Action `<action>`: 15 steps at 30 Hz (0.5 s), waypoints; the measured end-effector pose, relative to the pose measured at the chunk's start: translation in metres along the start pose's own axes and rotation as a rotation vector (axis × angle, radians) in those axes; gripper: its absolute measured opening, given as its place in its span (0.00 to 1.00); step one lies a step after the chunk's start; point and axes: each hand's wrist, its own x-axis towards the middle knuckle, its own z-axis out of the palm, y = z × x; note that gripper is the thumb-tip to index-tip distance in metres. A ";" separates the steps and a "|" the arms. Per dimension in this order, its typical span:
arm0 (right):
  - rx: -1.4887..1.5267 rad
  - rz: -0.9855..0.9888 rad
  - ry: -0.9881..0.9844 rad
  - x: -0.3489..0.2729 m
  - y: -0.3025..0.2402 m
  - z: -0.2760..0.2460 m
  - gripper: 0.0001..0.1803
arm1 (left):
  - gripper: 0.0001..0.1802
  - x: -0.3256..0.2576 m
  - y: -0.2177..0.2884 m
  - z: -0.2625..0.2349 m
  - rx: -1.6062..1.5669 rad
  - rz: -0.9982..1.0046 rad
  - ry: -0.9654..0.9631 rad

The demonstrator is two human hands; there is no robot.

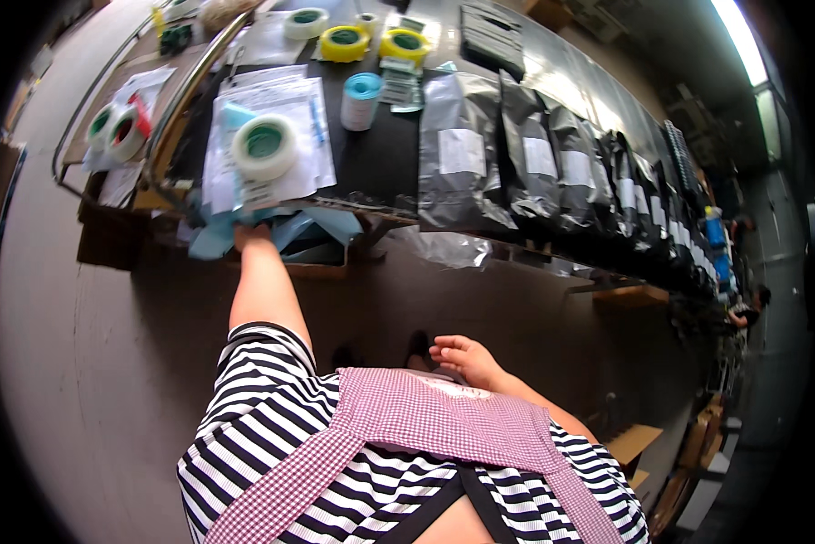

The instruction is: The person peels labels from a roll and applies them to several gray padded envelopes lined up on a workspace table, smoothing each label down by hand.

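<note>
My left hand [251, 238] reaches under the table's front edge, among light blue plastic sheets [321, 227] in a low box; its fingers are hidden there. Just above it on the table lies a stack of white papers [312, 136], weighted by a roll of clear tape [264, 148] with a green core. My right hand [466, 356] is held in front of my apron, fingers apart and holding nothing. A blue-and-white label roll [361, 102] stands to the right of the papers.
Grey plastic mailer bags [462, 150] with white labels line the table's right side in a long row. Yellow tape rolls [344, 43] lie at the back. A metal-railed cart [108, 77] adjoins on the left. Cardboard boxes [634, 444] stand at the lower right.
</note>
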 end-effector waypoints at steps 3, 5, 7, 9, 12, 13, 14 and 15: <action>0.135 0.102 0.181 -0.024 0.058 -0.026 0.24 | 0.32 -0.057 0.085 0.052 0.262 0.258 -0.159; 0.153 0.127 0.167 -0.031 0.051 -0.027 0.23 | 0.35 -0.042 0.071 0.051 0.527 0.780 -0.334; 0.145 0.110 0.179 -0.035 0.043 -0.030 0.23 | 0.30 -0.048 0.048 0.066 0.714 0.979 -0.598; 0.083 0.061 0.188 -0.036 0.037 -0.037 0.23 | 0.23 -0.057 0.032 0.070 0.737 0.962 -0.768; -0.015 -0.049 0.196 -0.039 0.027 -0.049 0.24 | 0.18 -0.107 0.024 0.083 0.893 0.944 -0.691; -0.041 -0.087 0.186 -0.040 0.022 -0.056 0.23 | 0.20 -0.127 0.011 0.086 0.488 0.589 -0.754; -0.072 -0.125 0.178 -0.041 0.016 -0.063 0.23 | 0.22 -0.148 -0.003 0.088 0.035 0.273 -0.716; -0.025 -0.116 0.222 -0.045 0.030 -0.074 0.23 | 0.21 -0.192 0.019 0.077 -0.025 0.330 -0.856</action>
